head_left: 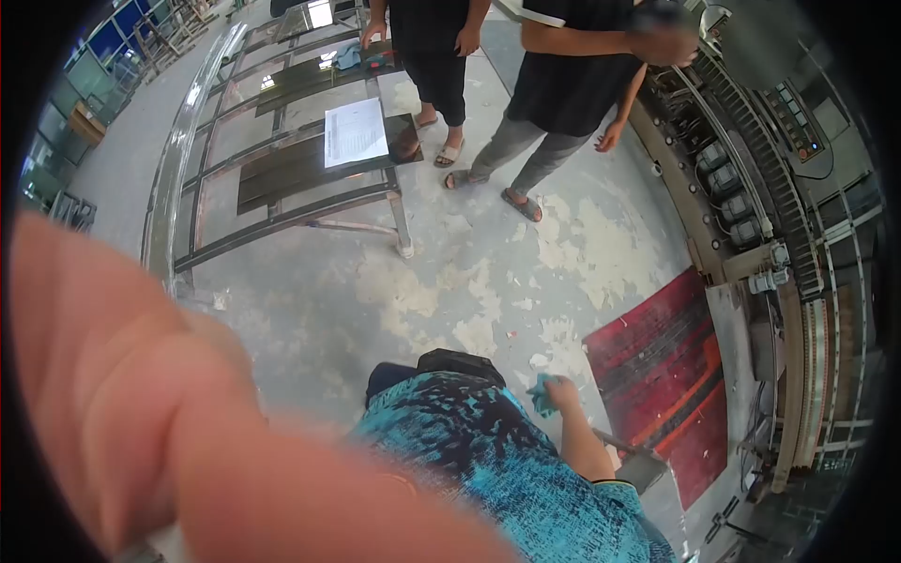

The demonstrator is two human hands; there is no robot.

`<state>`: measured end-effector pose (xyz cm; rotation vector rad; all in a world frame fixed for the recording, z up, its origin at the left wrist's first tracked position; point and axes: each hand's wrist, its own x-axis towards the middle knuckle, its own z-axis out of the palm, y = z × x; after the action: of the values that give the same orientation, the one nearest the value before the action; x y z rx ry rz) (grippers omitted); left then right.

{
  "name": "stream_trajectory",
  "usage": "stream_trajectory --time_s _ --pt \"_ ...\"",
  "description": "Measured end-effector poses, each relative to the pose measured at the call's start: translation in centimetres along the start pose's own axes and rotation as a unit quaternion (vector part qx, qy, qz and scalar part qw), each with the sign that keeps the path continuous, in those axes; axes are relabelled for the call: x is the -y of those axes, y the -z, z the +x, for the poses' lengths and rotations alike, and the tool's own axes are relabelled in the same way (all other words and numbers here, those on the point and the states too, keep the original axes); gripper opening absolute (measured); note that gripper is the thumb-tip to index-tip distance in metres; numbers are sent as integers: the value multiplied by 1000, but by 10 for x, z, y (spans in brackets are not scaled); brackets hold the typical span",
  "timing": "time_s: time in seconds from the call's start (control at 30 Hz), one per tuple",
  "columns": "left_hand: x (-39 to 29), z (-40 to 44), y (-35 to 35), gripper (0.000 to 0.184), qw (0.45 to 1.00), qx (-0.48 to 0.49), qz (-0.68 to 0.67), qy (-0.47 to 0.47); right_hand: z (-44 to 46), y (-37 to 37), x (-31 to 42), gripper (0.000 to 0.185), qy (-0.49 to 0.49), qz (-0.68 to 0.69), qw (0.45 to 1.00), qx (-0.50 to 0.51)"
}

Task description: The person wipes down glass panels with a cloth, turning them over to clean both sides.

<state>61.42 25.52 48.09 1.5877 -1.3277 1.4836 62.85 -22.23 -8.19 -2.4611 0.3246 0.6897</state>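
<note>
My left hand (122, 394) is raised very close to the camera and fills the lower left, out of focus. Its fingers are not clear enough to read. Down at my side, my right hand (565, 394) is closed around a crumpled teal cloth or glove (541, 398); which of the two I cannot tell. The patterned blue shirt (488, 460) on my body lies between the two hands.
A metal frame table (291, 225) carries dark glass panels (282, 178), a printed sheet (357, 136) and a blue cloth (348, 56). Two people (436, 56) (563, 84) stand beyond. A red striped mat (657, 375) lies beside the long machine (741, 197) at right.
</note>
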Motion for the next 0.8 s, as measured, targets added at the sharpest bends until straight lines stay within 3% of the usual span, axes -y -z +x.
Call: stream_trajectory --time_s 0.07,0.13,0.2,0.27,0.3,0.33,0.4,0.43,0.47,0.5,0.53,0.63,0.67,0.7,0.8 --pt "44 -33 -29 68 987 -53 68 137 30 37 35 51 17 35 999 -23" --pt "83 -97 -59 67 924 -50 140 353 69 52 54 50 17 112 993 -35" --pt "100 -182 -84 60 804 74 225 545 98 51 55 49 16 158 987 -34" --pt "91 -307 -91 60 715 155 217 646 118 47 61 46 22 140 990 -23" --pt "73 -350 -94 61 631 182 202 727 129 42 53 47 23 109 994 0" --pt "56 -394 -95 58 604 198 209 743 140 38 46 49 -4 81 996 45" --pt "56 -407 -99 55 490 209 161 831 163 19 8 53 -15 28 998 60" --pt "77 -406 -101 54 481 212 155 836 155 37 29 57 -43 -13 994 101" --pt "100 -402 -105 52 472 215 149 842 170 24 -4 56 38 -53 988 137" --pt "126 -403 -108 51 465 219 143 846 153 57 48 56 -69 4 986 153" --pt "154 -411 -112 50 486 220 140 834 170 32 21 54 -111 -14 982 153" --pt "297 -430 -140 46 592 235 133 760 222 14 -19 49 171 -186 949 189" --pt "347 -422 -156 44 633 250 127 722 241 -4 -36 47 338 -246 908 34" --pt "395 -394 -175 40 650 220 62 725 253 -5 -23 46 219 -24 974 51" --pt "508 -354 -234 38 712 237 4 661 242 123 173 46 -102 81 988 84"
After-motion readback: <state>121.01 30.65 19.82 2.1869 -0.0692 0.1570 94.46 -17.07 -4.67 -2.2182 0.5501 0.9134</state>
